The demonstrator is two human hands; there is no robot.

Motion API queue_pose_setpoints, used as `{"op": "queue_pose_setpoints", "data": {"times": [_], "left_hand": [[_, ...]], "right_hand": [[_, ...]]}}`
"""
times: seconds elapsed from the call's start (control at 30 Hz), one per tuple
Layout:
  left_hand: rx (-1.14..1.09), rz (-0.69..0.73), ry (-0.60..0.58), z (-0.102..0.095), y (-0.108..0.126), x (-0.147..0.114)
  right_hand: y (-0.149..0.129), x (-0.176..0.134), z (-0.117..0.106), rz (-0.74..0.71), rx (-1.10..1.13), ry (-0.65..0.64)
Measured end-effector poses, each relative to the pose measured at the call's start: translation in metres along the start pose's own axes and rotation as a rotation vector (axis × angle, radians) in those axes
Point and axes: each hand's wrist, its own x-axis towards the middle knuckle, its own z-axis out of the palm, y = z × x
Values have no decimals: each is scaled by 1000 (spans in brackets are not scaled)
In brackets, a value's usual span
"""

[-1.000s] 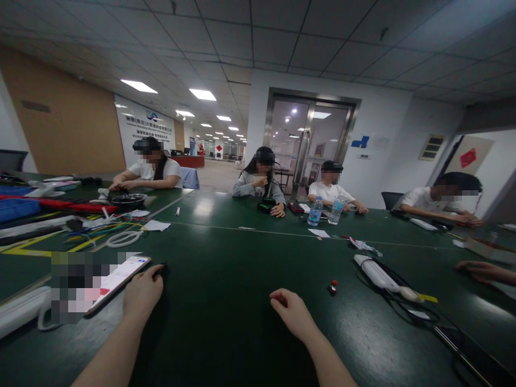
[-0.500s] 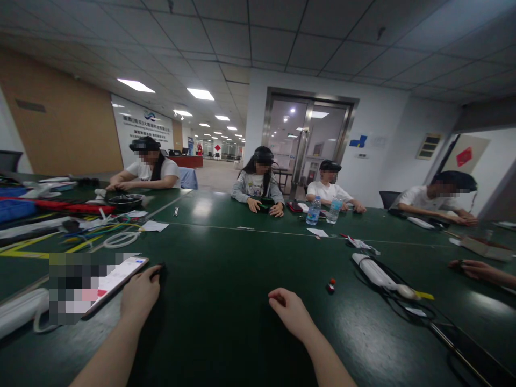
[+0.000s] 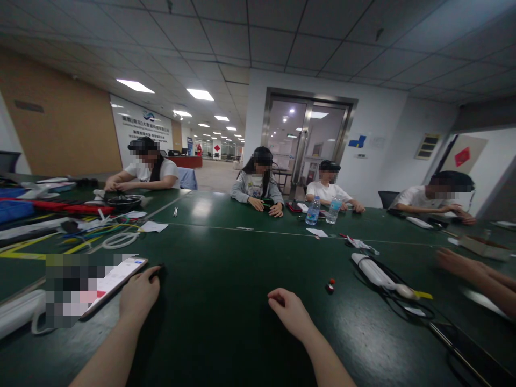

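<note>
My left hand point(image 3: 141, 293) rests on the dark green table point(image 3: 217, 290), its fingers curled, just right of a phone point(image 3: 121, 277) with a lit screen. A small dark thing point(image 3: 160, 267) shows at its fingertips, too small to name. My right hand point(image 3: 290, 312) lies on the table at the centre right with fingers loosely folded in and nothing visible in them. Nearest to it on the right is a small red and white object point(image 3: 330, 286).
A white power strip point(image 3: 373, 271) with black cable lies to the right, near another person's blurred hands point(image 3: 463, 266). Left are coiled white cable point(image 3: 120, 240), loose wires and blue trays point(image 3: 16, 211). Two water bottles point(image 3: 313, 210) stand across the table, where several people in headsets sit.
My hands stay where they were. At the right edge, the other person's hands have moved inward and a second one has appeared. The person seated far right has raised a hand slightly.
</note>
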Motion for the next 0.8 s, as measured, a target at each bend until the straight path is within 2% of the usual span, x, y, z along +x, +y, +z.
{"op": "queue_pose_setpoints", "data": {"times": [0.27, 0.5, 0.8], "left_hand": [[-2, -34, -13, -1, 2, -2], [-13, -184, -19, -11, 7, -8], [-28, -176, -31, -15, 11, -11]], "right_hand": [[1, 1, 1, 6, -2, 10], [2, 1, 1, -11, 11, 15], [2, 1, 1, -11, 17, 19]]}}
